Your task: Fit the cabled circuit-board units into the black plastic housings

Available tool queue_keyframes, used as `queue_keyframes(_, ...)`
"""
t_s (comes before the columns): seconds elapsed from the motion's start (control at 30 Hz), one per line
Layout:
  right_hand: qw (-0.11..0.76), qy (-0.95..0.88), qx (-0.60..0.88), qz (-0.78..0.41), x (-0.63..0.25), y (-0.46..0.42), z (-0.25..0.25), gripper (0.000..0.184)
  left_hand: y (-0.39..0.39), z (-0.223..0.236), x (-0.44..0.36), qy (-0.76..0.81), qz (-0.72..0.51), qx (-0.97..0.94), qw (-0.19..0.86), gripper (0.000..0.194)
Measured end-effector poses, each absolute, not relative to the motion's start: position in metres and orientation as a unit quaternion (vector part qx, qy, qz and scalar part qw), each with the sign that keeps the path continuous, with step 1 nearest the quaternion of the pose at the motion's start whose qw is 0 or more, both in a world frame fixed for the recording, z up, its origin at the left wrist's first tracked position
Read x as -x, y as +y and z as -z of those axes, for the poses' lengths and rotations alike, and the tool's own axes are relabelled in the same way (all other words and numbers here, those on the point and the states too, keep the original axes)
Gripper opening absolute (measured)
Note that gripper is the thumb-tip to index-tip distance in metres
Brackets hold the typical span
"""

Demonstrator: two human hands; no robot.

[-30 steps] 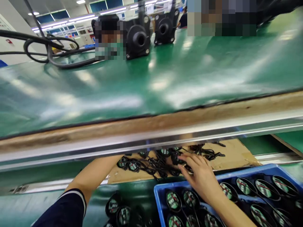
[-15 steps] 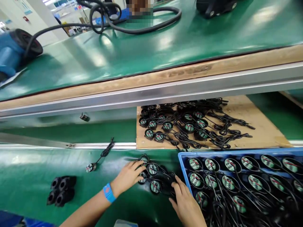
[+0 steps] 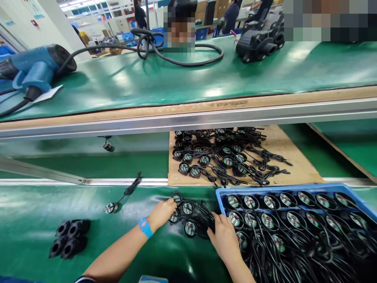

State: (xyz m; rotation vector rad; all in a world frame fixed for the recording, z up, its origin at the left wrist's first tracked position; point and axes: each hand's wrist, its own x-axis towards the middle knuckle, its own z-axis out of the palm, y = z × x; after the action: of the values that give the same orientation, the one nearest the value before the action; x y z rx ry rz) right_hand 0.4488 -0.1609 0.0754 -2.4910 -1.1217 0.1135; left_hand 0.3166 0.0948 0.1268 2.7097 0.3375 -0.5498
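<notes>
A small cluster of round black parts (image 3: 188, 218) with green labels and black leads lies on the green mat just left of a blue tray. My left hand (image 3: 161, 212), with a blue wristband, rests on the cluster's left side, fingers curled over a part. My right hand (image 3: 224, 239) grips the cluster's right side against the blue tray (image 3: 220, 193), fingers curled around parts and leads. The tray holds several more of the same labelled parts with tangled leads.
A cardboard sheet (image 3: 297, 169) behind the tray carries a pile of the same parts. One loose part with a lead (image 3: 111, 207) and black ring pieces (image 3: 69, 243) lie left. The upper shelf holds a blue tool (image 3: 35, 70), a hose and black housings (image 3: 259, 37).
A second ago both hands reached into the pile on the cardboard under the shelf. Since then they have drawn back to the near mat with a cluster of parts; the view has steadied.
</notes>
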Motion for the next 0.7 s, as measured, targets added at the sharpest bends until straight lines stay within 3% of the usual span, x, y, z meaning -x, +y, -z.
queue_keyframes(0.1,0.227,-0.400,0.887,-0.046,-0.450,-0.163,-0.080,0.036,0.099,-0.129,-0.314,0.119,0.203,-0.957,0.172,0.013)
queue_keyframes(0.23,0.264,-0.400,0.876,-0.051,-0.449,-0.161,-0.081,0.039,0.102,-0.138,-0.312,0.116,0.204,-0.960,0.155,0.014)
queue_keyframes(0.43,0.322,-0.392,0.859,-0.060,-0.450,-0.164,-0.087,0.026,0.094,-0.175,-0.316,0.067,0.198,-0.971,0.113,0.024)
queue_keyframes(0.7,0.379,-0.317,0.869,-0.030,-0.445,-0.168,-0.104,0.046,0.073,-0.253,-0.339,-0.034,0.196,-0.978,0.065,0.026)
